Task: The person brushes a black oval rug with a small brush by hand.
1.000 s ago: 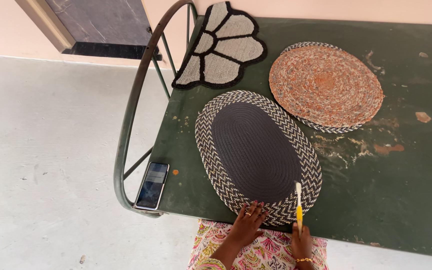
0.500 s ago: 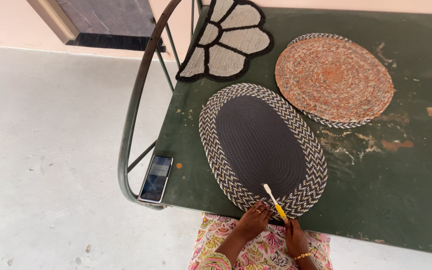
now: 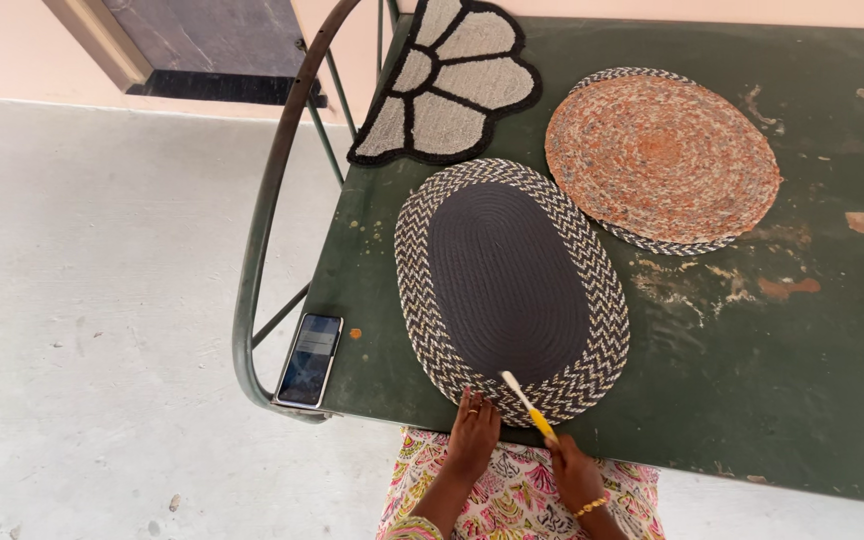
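Note:
A dark oval braided mat (image 3: 508,282) with a black-and-white zigzag border lies on a worn green metal table (image 3: 792,370). My left hand (image 3: 474,436) rests flat on the mat's near edge, fingers together, holding it down. My right hand (image 3: 570,476) grips the yellow handle of a small brush (image 3: 526,402). Its white head points up-left and touches the mat's near border, just right of my left hand.
A round orange braided mat (image 3: 661,157) and a grey-and-black petal-shaped mat (image 3: 449,82) lie farther back. A phone (image 3: 308,359) sits at the table's near left corner. A curved metal rail (image 3: 270,200) bounds the left side. Grey floor spreads to the left.
The brush has swung from upright at the mat's right border to tilted left near my left hand. My left hand's fingers have drawn together on the edge.

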